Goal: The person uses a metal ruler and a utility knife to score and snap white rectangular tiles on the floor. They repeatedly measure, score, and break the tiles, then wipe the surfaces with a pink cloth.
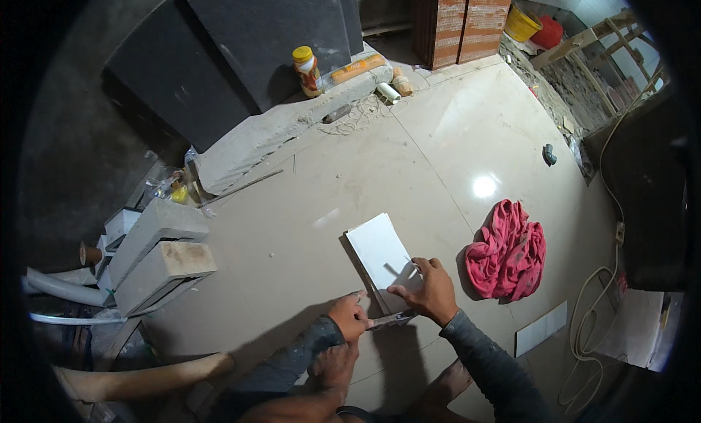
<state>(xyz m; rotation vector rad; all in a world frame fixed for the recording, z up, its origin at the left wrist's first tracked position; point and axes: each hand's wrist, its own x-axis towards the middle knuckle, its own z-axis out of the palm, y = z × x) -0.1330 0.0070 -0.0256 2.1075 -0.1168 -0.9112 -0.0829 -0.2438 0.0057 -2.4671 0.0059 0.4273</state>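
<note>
A white rectangular tile (380, 246) lies over at least one similar piece on the floor in front of me. My right hand (432, 293) grips it by the right side, thumb on its face and forefinger by the edge. Dark shadow marks fall on the tile beside these fingers. At the tile's near end, my left hand (349, 317) is closed round one end of a slim grey metal tool (391, 319). The tool's exact kind cannot be made out. Its far end reaches under my right wrist, and my left fingers partly cover it.
A crumpled pink cloth (506, 253) lies to the right, near a white tile strip (541, 328) and a looped cable (580, 328). Concrete blocks (166, 258) stand at left. Dark slabs (263, 43), a yellow-capped bottle (307, 72) and red hollow bricks (461, 21) are farther back.
</note>
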